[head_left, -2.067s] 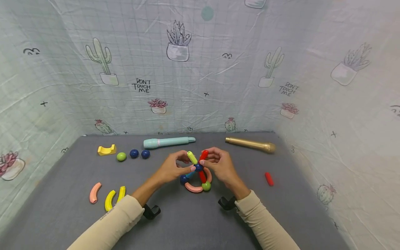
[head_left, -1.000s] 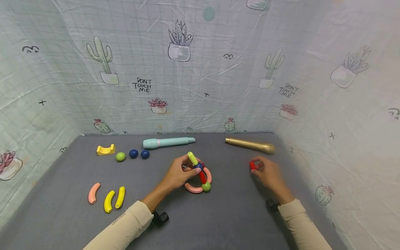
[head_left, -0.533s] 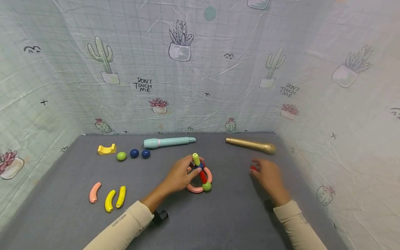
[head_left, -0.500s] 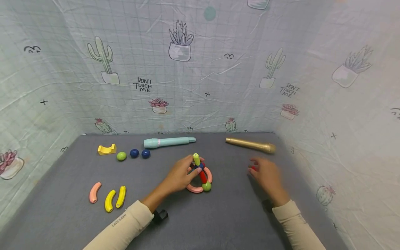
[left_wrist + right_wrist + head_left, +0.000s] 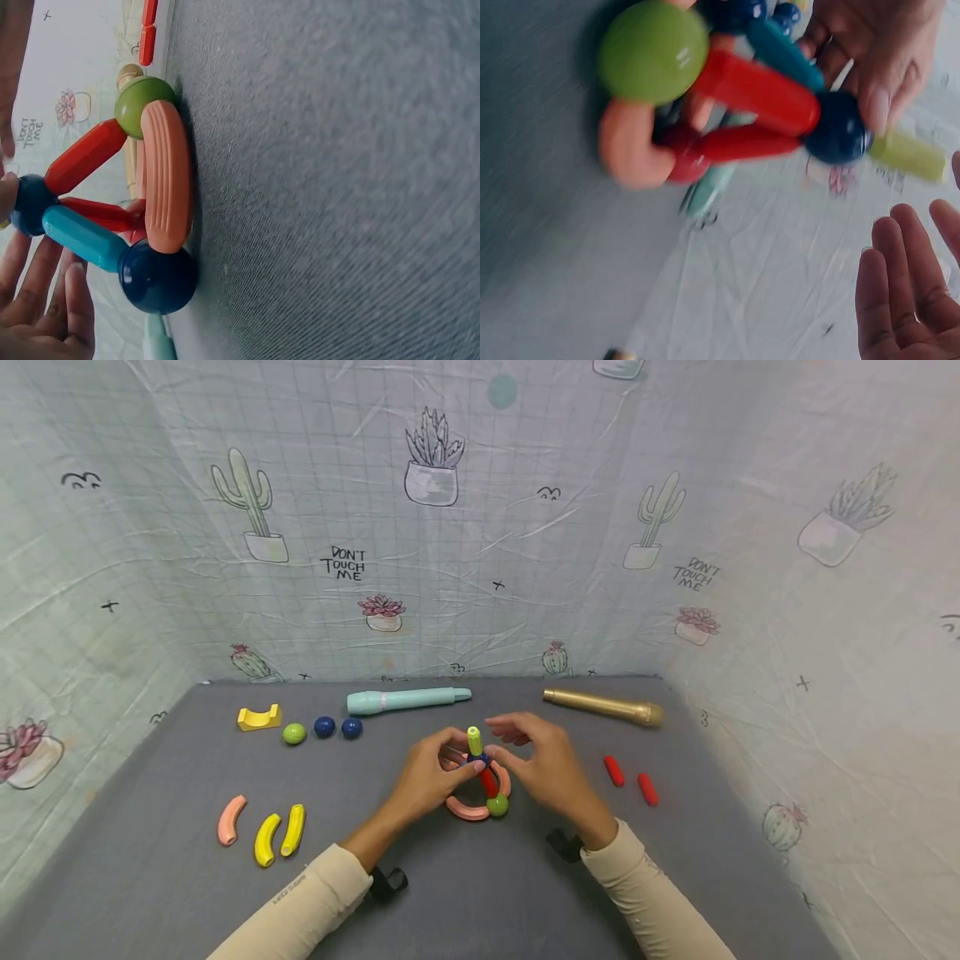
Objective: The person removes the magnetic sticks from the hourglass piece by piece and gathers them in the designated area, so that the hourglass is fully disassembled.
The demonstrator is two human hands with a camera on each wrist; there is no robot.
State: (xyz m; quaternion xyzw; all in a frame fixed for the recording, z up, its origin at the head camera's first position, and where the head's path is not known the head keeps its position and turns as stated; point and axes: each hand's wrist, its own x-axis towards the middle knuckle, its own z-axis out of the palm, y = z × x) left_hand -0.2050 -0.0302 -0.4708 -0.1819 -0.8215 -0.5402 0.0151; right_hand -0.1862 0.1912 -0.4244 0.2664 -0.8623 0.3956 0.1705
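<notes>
A frame of toy building rods and balls stands at the table's middle. Its base joins curved salmon rods point(image 5: 166, 176), a green ball point(image 5: 497, 805), a navy ball point(image 5: 159, 276) and a red ball point(image 5: 681, 155). Two red rods and a teal rod point(image 5: 86, 238) slant up to the top navy ball point(image 5: 837, 127). My left hand point(image 5: 429, 778) pinches that top ball, its thumb in front. A yellow-green rod point(image 5: 475, 741) sticks up from it. Beside the rod, my right hand point(image 5: 542, 766) holds nothing, its fingers extended in the right wrist view point(image 5: 907, 292).
Two loose red rods point(image 5: 614, 771) lie at right. Behind are a turquoise microphone-shaped toy point(image 5: 408, 699) and a gold one point(image 5: 602, 707). At left sit a yellow cradle block point(image 5: 259, 717), green and navy balls point(image 5: 325, 727), yellow curved rods point(image 5: 266, 840) and a salmon one point(image 5: 232, 820).
My right hand took a red rod off the top ball, laid it at right near the other, and came back left. The yellow-green rod now stands more upright. My left hand stays on the frame.
</notes>
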